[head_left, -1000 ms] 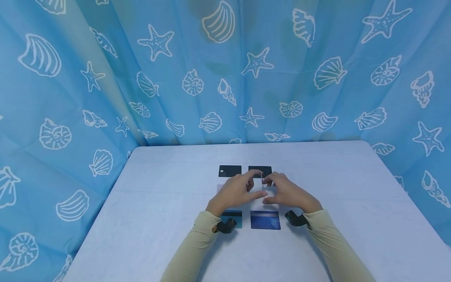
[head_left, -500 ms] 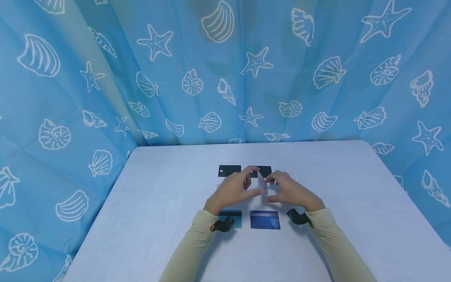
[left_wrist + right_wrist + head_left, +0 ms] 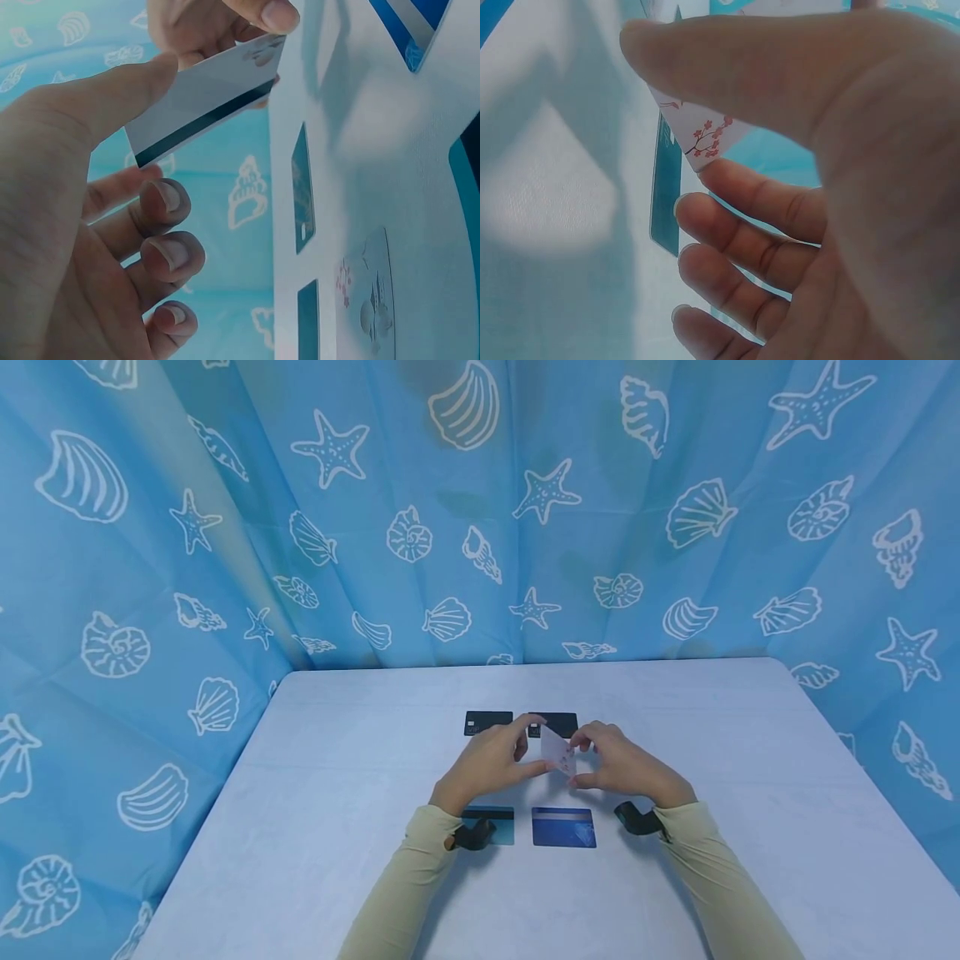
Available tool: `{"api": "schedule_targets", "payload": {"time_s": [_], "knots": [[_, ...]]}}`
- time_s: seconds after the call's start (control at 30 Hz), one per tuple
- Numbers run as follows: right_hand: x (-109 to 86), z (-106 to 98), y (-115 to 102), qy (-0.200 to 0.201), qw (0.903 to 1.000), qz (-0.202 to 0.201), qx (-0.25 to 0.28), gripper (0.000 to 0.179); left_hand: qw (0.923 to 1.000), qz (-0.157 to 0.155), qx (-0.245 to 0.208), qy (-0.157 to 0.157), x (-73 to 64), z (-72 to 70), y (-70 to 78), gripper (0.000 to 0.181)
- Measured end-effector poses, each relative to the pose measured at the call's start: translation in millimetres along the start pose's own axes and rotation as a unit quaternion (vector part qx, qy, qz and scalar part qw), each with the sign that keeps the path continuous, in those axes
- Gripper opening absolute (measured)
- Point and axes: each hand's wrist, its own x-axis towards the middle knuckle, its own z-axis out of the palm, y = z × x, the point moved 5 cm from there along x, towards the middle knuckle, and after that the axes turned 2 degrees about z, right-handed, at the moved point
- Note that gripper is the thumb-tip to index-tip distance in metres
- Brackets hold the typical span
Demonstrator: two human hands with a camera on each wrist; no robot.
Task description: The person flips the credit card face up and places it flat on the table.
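Observation:
Over the table, a white card with pink blossom print and a black stripe [image 3: 556,749] stands tilted between both hands. My left hand [image 3: 489,766] pinches it by thumb and index finger at one end, the other fingers loosely bent. At the opposite end, the thumb and index finger of my right hand [image 3: 632,768] pinch it by a corner, where the right wrist view shows a blossom branch [image 3: 709,139]. Below the left hand lies another white printed card [image 3: 367,307], hidden in the head view.
Two black cards [image 3: 487,722] lie behind the hands, one partly covered. Nearer are a teal card [image 3: 504,831], partly hidden by the left wrist camera [image 3: 474,835], and a blue card [image 3: 564,827]. A shell-patterned blue curtain [image 3: 420,510] hangs behind the white table [image 3: 337,743].
The held card has turned from nearly edge-on to showing its printed face. Both hands still pinch it, the left having shifted slightly left and the right slightly right.

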Motion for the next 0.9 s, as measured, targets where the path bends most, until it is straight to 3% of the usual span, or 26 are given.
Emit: {"api": "schedule_targets", "payload": {"time_s": [0.27,0.9], "knots": [[-0.8,-2.5,4.5,-0.001,1.0,0.0,-0.004,0.061,0.9997,0.006,0.024,0.003,0.3,1.2,-2.2,0.065],[-2.8,-5.6,7.7,-0.01,0.9997,0.019,-0.012,0.06,0.9959,-0.051,0.051,-0.055,-1.1,6.4,-10.3,0.07]]}}
